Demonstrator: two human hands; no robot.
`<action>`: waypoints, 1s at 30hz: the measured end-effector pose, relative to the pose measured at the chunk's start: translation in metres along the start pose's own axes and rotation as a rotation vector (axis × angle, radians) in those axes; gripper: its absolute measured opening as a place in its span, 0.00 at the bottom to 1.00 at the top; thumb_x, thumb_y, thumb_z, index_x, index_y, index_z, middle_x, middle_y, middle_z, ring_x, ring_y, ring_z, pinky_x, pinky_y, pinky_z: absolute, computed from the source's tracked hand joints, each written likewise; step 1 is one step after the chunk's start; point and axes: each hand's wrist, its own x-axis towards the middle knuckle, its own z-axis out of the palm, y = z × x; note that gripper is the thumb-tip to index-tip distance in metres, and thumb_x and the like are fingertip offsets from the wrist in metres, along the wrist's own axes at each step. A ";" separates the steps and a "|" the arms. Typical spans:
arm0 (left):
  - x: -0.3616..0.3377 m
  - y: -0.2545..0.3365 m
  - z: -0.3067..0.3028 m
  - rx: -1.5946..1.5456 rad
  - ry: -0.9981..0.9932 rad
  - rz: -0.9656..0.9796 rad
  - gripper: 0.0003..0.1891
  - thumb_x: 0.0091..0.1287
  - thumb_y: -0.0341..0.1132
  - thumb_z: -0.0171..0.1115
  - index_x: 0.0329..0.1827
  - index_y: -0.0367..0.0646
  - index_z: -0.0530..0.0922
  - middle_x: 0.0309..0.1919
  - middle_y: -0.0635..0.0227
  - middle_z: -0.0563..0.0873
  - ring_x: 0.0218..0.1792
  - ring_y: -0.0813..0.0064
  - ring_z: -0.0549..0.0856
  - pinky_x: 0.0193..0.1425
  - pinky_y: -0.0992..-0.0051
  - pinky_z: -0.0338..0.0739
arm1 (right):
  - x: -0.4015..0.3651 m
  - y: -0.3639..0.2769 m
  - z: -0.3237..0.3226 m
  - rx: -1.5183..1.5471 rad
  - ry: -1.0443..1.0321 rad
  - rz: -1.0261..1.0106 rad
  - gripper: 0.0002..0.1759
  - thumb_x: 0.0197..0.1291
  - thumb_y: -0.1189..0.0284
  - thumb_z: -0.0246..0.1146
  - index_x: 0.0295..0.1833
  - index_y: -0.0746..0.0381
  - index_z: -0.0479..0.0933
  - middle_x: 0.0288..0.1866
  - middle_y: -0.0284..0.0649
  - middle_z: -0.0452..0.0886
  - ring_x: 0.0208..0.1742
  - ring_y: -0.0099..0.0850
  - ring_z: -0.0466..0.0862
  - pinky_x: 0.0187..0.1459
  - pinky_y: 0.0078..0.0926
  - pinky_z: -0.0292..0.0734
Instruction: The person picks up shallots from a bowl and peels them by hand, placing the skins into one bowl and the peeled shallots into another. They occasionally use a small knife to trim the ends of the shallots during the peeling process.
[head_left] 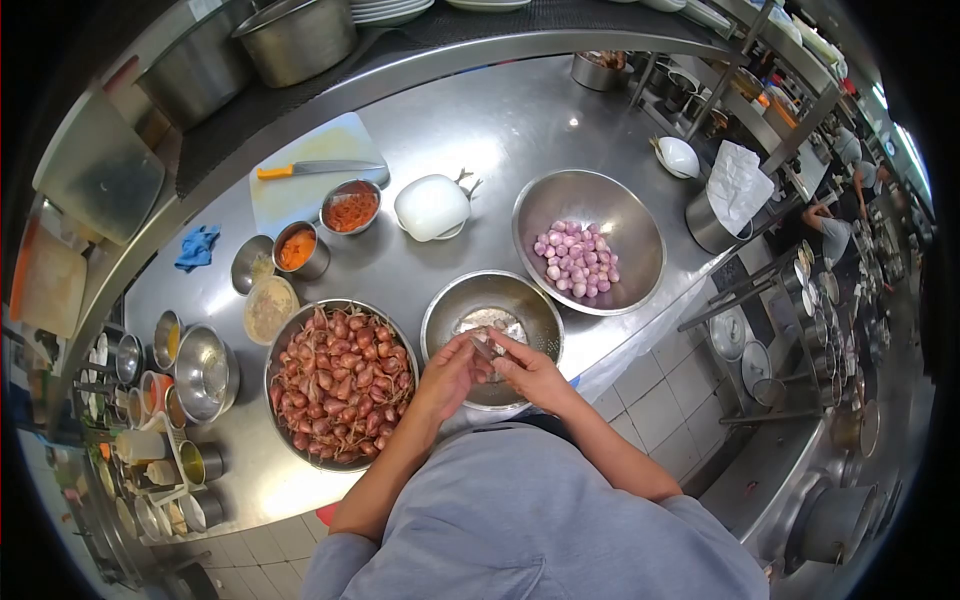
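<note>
My left hand [452, 375] and my right hand [528, 372] meet over a metal bowl [440, 318] that has whitish scraps in its bottom. The fingers of both hands are closed round something small, too hidden to name. To the left stands a large bowl [272, 400] heaped with unpeeled red shallots [340, 385]. Behind and to the right, a wide metal bowl [637, 240] holds peeled pinkish-purple shallots [578, 260].
A knife [320, 168] with an orange handle lies on a cutting board [300, 205]. Nearby are orange shreds in metal cups [350, 207], a white covered bowl [433, 207] and a blue cloth [197, 247]. An overhead shelf [480, 45] spans the back. People [835, 230] are far right.
</note>
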 end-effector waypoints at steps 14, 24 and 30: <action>-0.001 0.001 0.008 0.015 0.037 -0.040 0.17 0.77 0.37 0.57 0.64 0.42 0.73 0.40 0.71 0.84 0.36 0.77 0.83 0.36 0.78 0.75 | 0.007 0.003 -0.005 -0.078 0.150 -0.060 0.24 0.74 0.72 0.60 0.74 0.59 0.72 0.56 0.33 0.80 0.51 0.20 0.77 0.55 0.19 0.72; -0.001 0.000 0.010 0.058 0.067 -0.019 0.16 0.75 0.30 0.54 0.64 0.42 0.77 0.39 0.72 0.82 0.36 0.79 0.81 0.39 0.77 0.73 | 0.002 0.006 -0.004 -0.220 0.038 -0.106 0.35 0.74 0.72 0.59 0.83 0.56 0.55 0.42 0.27 0.72 0.39 0.17 0.68 0.44 0.15 0.69; -0.002 -0.001 0.007 0.101 0.041 0.011 0.15 0.74 0.27 0.55 0.63 0.42 0.78 0.40 0.74 0.82 0.37 0.81 0.80 0.40 0.78 0.72 | 0.003 0.007 -0.008 -0.192 0.009 -0.035 0.34 0.74 0.75 0.57 0.82 0.58 0.56 0.57 0.31 0.77 0.50 0.18 0.74 0.55 0.17 0.71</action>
